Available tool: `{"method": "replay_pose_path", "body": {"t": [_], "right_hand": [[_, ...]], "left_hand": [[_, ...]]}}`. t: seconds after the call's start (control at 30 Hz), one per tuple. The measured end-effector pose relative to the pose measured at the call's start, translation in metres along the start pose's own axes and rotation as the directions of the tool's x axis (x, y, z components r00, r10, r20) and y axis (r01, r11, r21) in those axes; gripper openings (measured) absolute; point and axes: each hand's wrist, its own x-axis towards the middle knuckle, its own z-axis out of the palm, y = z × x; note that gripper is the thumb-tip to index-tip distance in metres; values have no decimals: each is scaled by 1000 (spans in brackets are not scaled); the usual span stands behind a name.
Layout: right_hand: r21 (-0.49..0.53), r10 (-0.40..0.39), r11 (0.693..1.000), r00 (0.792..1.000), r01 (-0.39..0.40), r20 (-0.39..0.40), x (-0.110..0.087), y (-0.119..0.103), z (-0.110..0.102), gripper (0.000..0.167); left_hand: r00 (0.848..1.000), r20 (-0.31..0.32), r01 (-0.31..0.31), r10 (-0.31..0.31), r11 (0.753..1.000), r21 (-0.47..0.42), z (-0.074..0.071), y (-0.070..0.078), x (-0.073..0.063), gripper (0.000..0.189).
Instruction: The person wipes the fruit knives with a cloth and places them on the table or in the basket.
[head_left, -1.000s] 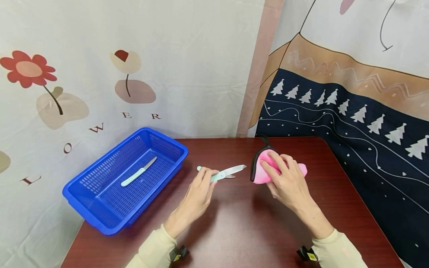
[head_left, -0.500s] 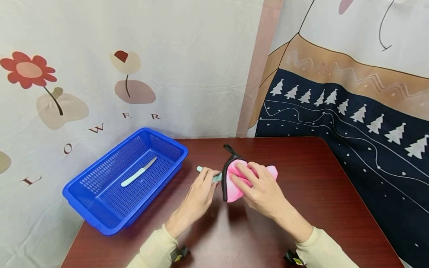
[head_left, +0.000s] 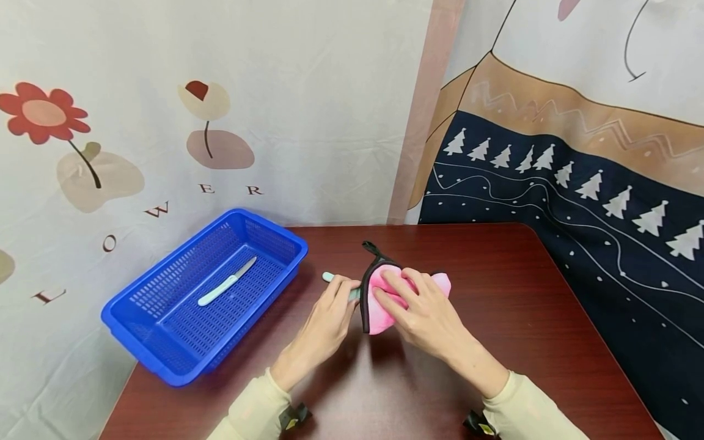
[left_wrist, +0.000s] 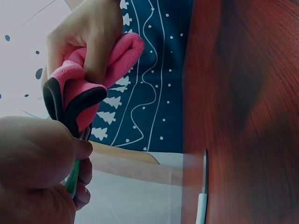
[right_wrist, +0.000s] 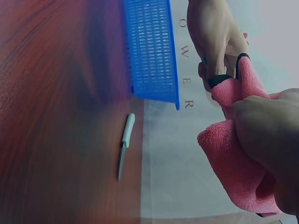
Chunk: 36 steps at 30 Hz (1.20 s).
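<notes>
My left hand grips a knife by its mint-green handle, above the table. A pink towel with black edging and a black hanging loop is folded round the blade, which is hidden. My right hand pinches that towel from the right, fingers pressed into the fabric. In the left wrist view the towel's black edge sits right at the left thumb. A second knife with a pale handle lies on the table, beyond the left hand in the head view.
A blue perforated basket stands on the left of the dark red wooden table. Inside it lies another pale-handled knife. Printed curtains hang behind the table's far edge.
My right hand has brought the towel leftward from beside the knife onto its blade, covering it. Over the last half second the towel has shifted slightly further left. My left hand has barely moved.
</notes>
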Motion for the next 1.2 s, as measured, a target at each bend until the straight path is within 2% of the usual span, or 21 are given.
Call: {"method": "replay_pose_path", "body": {"t": [0.3,0.57,0.87,1.2], "right_hand": [[-8,27,1000,999,-27,26,-8,14,-4,41],[-15,53,998,998,-53,20,-14,23,-6,58],[-15,121,993,992,-120,21,-26,38,-10,65],[-15,198,980,980,-198,-4,-40,62,-17,61]], "left_hand": [[1000,9,8,-8,1000,-13,-2,1,1,26],[999,11,30,-30,1000,-8,-2,0,-2,26],[1000,-6,18,-18,1000,2,-3,-3,-3,26],[999,-22,31,-31,1000,-3,-6,-3,-2,26]]}}
